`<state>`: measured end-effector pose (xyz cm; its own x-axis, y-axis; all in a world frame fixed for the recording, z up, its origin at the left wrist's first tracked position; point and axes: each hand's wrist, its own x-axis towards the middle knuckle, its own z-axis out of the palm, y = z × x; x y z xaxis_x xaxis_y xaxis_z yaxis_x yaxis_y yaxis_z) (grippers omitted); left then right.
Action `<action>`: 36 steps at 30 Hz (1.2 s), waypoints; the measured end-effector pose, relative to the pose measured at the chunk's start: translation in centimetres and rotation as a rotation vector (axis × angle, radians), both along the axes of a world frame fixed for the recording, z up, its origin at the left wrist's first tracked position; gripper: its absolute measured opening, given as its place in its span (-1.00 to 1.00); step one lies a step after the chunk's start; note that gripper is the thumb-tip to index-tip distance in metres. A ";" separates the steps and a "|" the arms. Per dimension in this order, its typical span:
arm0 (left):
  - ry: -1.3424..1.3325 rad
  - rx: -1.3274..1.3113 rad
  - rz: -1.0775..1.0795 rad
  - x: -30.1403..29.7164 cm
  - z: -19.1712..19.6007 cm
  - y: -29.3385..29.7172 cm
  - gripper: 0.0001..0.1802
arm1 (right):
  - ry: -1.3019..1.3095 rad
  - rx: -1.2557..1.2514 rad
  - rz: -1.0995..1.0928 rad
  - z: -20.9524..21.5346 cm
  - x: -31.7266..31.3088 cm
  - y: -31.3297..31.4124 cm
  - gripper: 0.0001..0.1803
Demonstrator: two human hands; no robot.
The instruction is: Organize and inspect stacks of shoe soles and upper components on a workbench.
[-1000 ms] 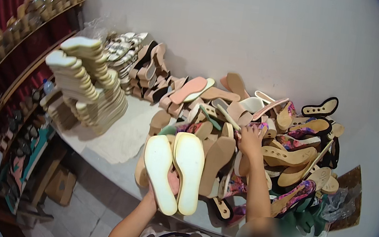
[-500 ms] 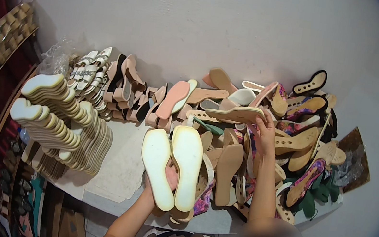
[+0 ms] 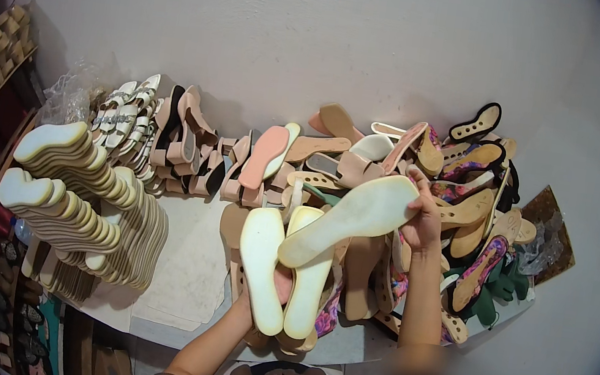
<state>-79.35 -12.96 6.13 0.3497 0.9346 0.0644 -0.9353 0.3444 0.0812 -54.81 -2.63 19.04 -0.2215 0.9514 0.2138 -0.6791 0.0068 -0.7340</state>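
You are holding a pale sole in your right grip, its fingers clamping together on the broad toe end. Its long axis is running diagonally, the narrow heel pointing near and left, the toe pointing far and right. That heel is crossing in front of the right cream sole; whether the two are touching, you cannot tell from here.

Your left grip is closing on that sole and the left cream sole, with most of the hand hiding behind them. Both are lying nearly side by side, long axes running near to far, broad toes pointing far and heels pointing near.

All three are hovering over the near side of the tabletop. Stacked soles are standing on the left, and a heap of sandals is spreading across the right.
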 end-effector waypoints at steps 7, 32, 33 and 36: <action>-0.002 -0.073 -0.134 -1.5 -5.5 -0.5 -0.41 | -0.344 -0.120 0.122 0.2 -5.8 1.4 -0.56; 0.110 0.013 -0.026 4.7 -4.1 2.9 -0.42 | -1.416 1.047 -0.073 -6.3 -12.2 -2.4 -0.51; 0.121 0.018 -0.016 5.2 -3.9 3.0 -0.42 | -1.430 1.042 -0.055 -5.8 -11.8 -2.3 -0.52; 0.152 0.033 0.016 5.9 -3.3 3.4 -0.41 | -1.437 1.036 -0.065 -4.6 -10.6 -2.2 -0.55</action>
